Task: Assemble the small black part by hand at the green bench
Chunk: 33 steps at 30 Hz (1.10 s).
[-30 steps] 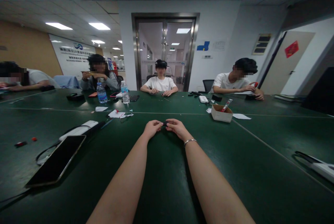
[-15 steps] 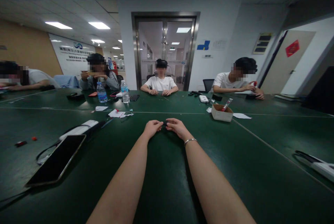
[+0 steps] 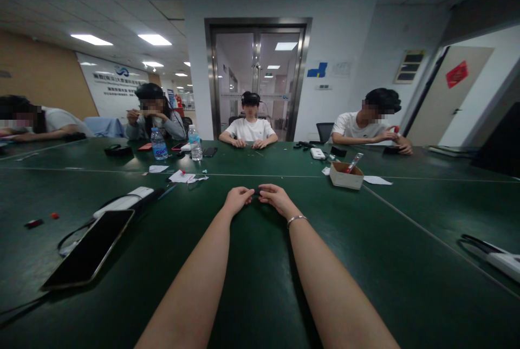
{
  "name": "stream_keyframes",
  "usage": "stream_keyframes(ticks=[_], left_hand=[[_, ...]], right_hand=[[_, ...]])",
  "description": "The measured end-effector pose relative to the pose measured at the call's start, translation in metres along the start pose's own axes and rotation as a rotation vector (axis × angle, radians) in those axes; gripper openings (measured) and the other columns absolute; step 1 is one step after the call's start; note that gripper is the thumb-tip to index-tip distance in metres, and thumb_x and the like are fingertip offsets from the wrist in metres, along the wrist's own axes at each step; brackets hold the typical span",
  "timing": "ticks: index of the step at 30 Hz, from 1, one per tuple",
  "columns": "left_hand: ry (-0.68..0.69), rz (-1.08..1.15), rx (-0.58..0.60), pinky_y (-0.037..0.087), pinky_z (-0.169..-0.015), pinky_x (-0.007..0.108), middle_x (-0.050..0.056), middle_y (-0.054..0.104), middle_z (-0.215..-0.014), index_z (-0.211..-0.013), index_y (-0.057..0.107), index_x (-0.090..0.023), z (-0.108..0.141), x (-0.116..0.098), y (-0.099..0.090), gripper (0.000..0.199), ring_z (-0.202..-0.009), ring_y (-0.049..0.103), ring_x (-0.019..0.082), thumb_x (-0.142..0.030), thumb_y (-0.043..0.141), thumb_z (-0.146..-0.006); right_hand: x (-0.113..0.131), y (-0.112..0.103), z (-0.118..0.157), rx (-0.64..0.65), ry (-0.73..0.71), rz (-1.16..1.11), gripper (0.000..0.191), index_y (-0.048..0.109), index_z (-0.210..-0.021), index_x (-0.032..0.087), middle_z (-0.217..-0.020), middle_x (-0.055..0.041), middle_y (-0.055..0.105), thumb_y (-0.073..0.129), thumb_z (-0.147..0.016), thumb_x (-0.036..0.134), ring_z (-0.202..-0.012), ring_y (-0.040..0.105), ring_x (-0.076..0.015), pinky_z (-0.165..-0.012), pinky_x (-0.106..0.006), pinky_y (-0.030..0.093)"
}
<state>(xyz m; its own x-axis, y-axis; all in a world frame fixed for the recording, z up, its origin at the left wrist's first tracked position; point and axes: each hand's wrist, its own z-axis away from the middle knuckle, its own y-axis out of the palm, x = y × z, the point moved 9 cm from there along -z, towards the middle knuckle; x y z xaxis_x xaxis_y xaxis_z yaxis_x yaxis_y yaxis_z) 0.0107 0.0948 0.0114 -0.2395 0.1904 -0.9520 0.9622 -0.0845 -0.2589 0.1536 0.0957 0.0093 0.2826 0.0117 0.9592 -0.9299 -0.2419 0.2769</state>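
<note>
1. Green table [image 3: 260, 278] fills the foreground; a co-worker [image 3: 252, 130] sits at its far edge.
2. Left hand [image 3: 238, 200] and right hand [image 3: 276, 201] each pinch a small dark piece [image 3: 257, 192] between them, well short of that edge.
3. Clear bottle [image 3: 195, 146] stands nearer that edge, left of centre.

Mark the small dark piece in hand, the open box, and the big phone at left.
Small dark piece [image 3: 257, 192], head view: its exposed middle.
Open box [image 3: 345, 180], head view: its front wall.
Big phone [image 3: 90, 250], head view: middle of its dark screen.
</note>
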Motion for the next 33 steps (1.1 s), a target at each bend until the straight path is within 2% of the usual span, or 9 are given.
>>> stream_keyframes(ticks=[8, 14, 22, 30, 33], left_hand=[[0.009, 0.004, -0.006, 0.045, -0.059, 0.026, 0.005, 0.063, -0.068, -0.080, 0.065, -0.011, 0.003, -0.005, -0.001, 0.034, -0.061, 0.057, 0.013, -0.044, 0.062, -0.074], [-0.010, 0.049, -0.019, 0.045, -0.058, 0.025, 0.005, 0.063, -0.067, -0.080, 0.065, -0.012, 0.003, -0.005, 0.000, 0.031, -0.060, 0.057, 0.013, -0.042, 0.064, -0.073], [-0.011, 0.076, -0.003, 0.045, -0.059, 0.025, 0.005, 0.062, -0.069, -0.082, 0.064, -0.012, 0.002, -0.004, 0.002, 0.028, -0.064, 0.058, 0.014, -0.038, 0.065, -0.072], [0.072, 0.087, 0.026, 0.047, -0.061, 0.024, 0.006, 0.064, -0.081, -0.094, 0.061, -0.015, 0.004, -0.011, 0.003, 0.031, -0.074, 0.060, 0.015, -0.028, 0.070, -0.068], [0.039, 0.083, 0.019, 0.047, -0.062, 0.024, 0.006, 0.063, -0.082, -0.097, 0.060, -0.015, 0.005, -0.010, 0.003, 0.032, -0.075, 0.060, 0.015, -0.032, 0.068, -0.071]], right_hand=[[-0.001, 0.000, 0.000, -0.026, 0.013, 0.018, 0.021, 0.064, -0.093, 0.010, -0.081, -0.0068, 0.066, 0.065, -0.074, 0.001, -0.060, 0.064, -0.0114, -0.056, -0.018, 0.055], [0.000, 0.000, -0.002, -0.030, -0.014, 0.014, 0.018, 0.063, -0.091, 0.011, -0.071, -0.0034, 0.064, 0.067, -0.075, 0.005, -0.055, 0.062, -0.0103, -0.053, -0.018, 0.054], [-0.003, -0.003, -0.005, -0.048, 0.003, 0.005, 0.012, 0.063, -0.087, 0.010, -0.071, -0.0045, 0.064, 0.068, -0.076, 0.010, -0.052, 0.062, -0.0102, -0.050, -0.018, 0.054], [-0.006, -0.005, -0.007, -0.043, 0.005, 0.002, 0.011, 0.062, -0.084, 0.010, -0.065, -0.0050, 0.064, 0.070, -0.077, 0.014, -0.051, 0.061, -0.0106, -0.049, -0.017, 0.054], [-0.005, -0.005, -0.006, -0.045, 0.003, -0.001, 0.011, 0.063, -0.084, 0.010, -0.065, -0.0050, 0.064, 0.071, -0.077, 0.014, -0.053, 0.062, -0.0111, -0.050, -0.017, 0.054]])
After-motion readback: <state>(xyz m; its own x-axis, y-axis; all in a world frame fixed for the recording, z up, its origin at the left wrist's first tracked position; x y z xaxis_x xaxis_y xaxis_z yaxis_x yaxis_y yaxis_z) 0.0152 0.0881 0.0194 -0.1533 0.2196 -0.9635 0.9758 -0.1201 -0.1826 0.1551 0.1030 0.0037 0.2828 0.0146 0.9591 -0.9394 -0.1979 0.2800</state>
